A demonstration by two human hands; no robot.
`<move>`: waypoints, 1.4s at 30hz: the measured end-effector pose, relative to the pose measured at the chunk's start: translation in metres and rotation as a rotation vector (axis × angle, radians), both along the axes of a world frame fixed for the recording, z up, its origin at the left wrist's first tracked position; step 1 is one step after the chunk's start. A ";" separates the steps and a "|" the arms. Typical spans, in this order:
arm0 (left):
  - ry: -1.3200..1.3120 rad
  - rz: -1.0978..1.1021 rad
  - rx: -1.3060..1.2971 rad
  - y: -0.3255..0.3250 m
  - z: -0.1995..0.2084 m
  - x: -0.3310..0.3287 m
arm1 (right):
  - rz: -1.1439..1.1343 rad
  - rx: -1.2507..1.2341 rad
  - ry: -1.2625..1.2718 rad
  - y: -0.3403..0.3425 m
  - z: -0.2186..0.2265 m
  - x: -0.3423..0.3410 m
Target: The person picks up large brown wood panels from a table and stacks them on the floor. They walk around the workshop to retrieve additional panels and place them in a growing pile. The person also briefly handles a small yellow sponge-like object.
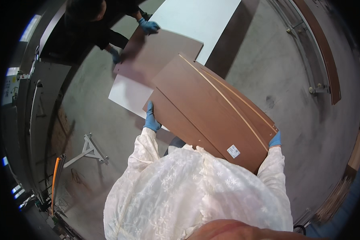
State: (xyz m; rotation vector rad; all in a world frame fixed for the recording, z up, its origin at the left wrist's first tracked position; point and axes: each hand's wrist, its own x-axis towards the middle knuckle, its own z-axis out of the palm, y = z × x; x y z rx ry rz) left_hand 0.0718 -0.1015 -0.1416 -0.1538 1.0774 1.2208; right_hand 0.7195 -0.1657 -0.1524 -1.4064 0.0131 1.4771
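Note:
Before my body I hold several brown wood-grain panels, fanned out and overlapping, with pale edges showing on the right. A small white label is stuck on the face near me. My left hand, in a blue glove, grips the panels' left edge with the thumb up; its other fingers are hidden. At the right end, my right hand, also gloved in blue, closes round the near corner, mostly hidden behind it. Beyond my panels lies a brownish-grey board, which a co-worker's two blue-gloved hands touch at its far left side.
White boards lie under the grey board and reach to the far side. A metal frame on wheels stands at the right, near a long curved-looking brown panel. Left of me are a white triangular metal stand and an orange-edged bar.

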 end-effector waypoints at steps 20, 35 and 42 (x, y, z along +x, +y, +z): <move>0.000 0.530 -0.193 -0.071 0.009 0.075 | 0.597 -0.050 0.064 0.207 -0.064 0.038; 0.061 0.651 -0.126 -0.135 0.023 0.080 | 0.645 -0.121 0.087 0.244 -0.064 0.005; 0.044 0.612 -0.142 -0.147 0.027 0.074 | 0.609 -0.084 0.084 0.238 -0.009 -0.025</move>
